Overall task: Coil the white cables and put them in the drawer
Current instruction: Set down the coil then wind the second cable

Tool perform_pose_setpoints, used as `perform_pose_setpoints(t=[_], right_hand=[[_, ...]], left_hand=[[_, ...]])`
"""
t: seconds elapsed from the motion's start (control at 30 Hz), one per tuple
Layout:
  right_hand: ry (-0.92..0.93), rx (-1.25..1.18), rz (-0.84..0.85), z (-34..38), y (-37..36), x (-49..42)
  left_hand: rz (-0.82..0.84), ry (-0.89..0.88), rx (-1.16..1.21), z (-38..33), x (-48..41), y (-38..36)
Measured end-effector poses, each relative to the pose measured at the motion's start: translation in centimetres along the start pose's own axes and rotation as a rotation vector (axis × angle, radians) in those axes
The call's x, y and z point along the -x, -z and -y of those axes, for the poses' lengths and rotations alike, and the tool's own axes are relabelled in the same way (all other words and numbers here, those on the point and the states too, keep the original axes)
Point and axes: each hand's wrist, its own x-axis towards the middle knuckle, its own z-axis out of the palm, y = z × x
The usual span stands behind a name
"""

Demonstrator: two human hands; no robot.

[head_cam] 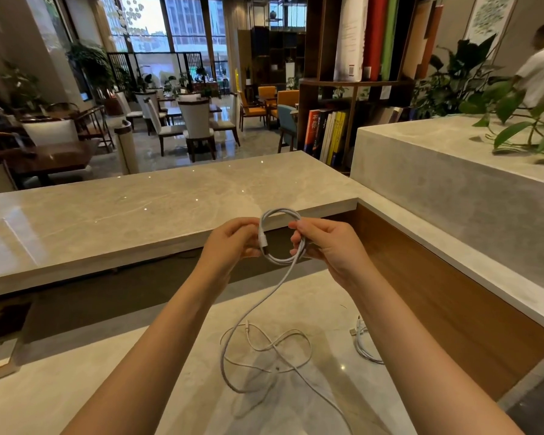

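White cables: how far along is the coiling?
Done: a few loops are wound into a coil. In hand: the left hand and right hand both hold that coil, mid-wind. Left: its loose tail lies tangled on the counter, a second white cable waits by the wooden panel, and nothing is stowed. No drawer is in view.

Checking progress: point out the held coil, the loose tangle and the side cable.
held coil [277,211], head view, top arc.
loose tangle [274,347], head view, strand crossing at its middle.
side cable [362,342], head view, bundled strands.
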Motion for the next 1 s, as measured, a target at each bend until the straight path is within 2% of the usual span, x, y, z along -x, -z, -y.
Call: perform_pose_setpoints(t=[0.07, 0.17, 0.3, 0.37, 0.47, 0.53, 0.73, 0.83, 1.0], right_hand=[[-0.016, -0.033, 0.005, -0.3, -0.1, 0.0], [-0.023, -0.053, 0.022, -0.5, -0.2, -0.2], [-0.027, -0.021, 0.006, -0.6, -0.1, -0.4], [-0.012, 0.027, -0.032, -0.6, -0.1, -0.5], [0.007, 0.102, -0.095, -1.0, -0.1, -0.6], [0.017, 0.161, -0.132, -1.4, -0.2, -0.8], [0.155, 0.384, -0.254, -2.0, -0.6, -1.1], [0.196, 0.455, -0.259, -2.3, -0.9, -1.1], [0.180, 0.482, -0.155, -2.7, -1.0, -0.8]], left_hand=[[0.107, 0.026, 0.130, -0.6, 0.3, -0.1], [0.187, -0.004, 0.103, -0.5, 0.5, 0.1], [0.284, 0.059, 0.192, -0.7, 0.7, 0.6], [0.214, 0.067, 0.113, -0.9, 0.8, 0.4], [0.021, 0.007, -0.077, -0.7, 0.8, 0.1], [-0.038, 0.006, -0.094, -0.7, 0.8, 0.4], [0.032, 0.121, 0.074, -1.8, 1.5, 0.5], [0.081, 0.105, 0.081, -2.3, 1.6, 0.2], [0.040, -0.025, -0.063, -3.8, 1.2, -0.1]])
